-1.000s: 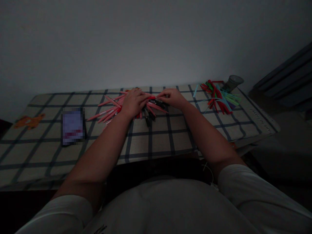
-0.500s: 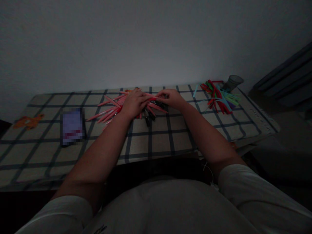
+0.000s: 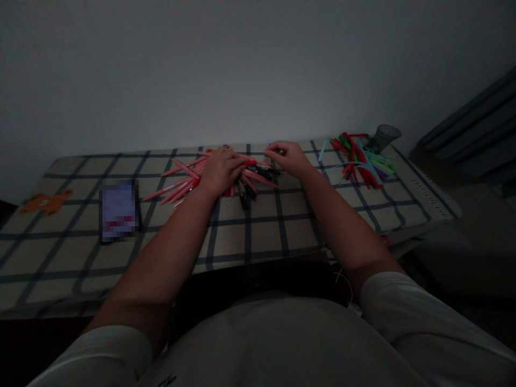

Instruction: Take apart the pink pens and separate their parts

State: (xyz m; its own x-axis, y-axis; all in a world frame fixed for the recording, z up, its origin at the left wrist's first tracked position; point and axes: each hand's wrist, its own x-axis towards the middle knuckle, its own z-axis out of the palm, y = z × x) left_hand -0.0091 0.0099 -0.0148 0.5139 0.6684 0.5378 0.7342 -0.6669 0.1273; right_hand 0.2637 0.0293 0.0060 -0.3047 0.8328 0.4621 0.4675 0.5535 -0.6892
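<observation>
The left hand (image 3: 221, 170) is kinda cupped over the pink pens (image 3: 177, 190) on the tabletop (image 3: 262, 231), a red piece (image 3: 250, 162) lying sideways toward the nearby right hand (image 3: 288, 156), fingers curled, can't tell if either's gripping anything.

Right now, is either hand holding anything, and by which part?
Left hand covers pink pens; any grip is hidden. Whether the right hand holds anything cannot be told.

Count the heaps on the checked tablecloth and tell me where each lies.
2: the heap of pink and black pens, partly hidden by the left hand, and the heap of coloured strips farther right, by the cup.
</observation>
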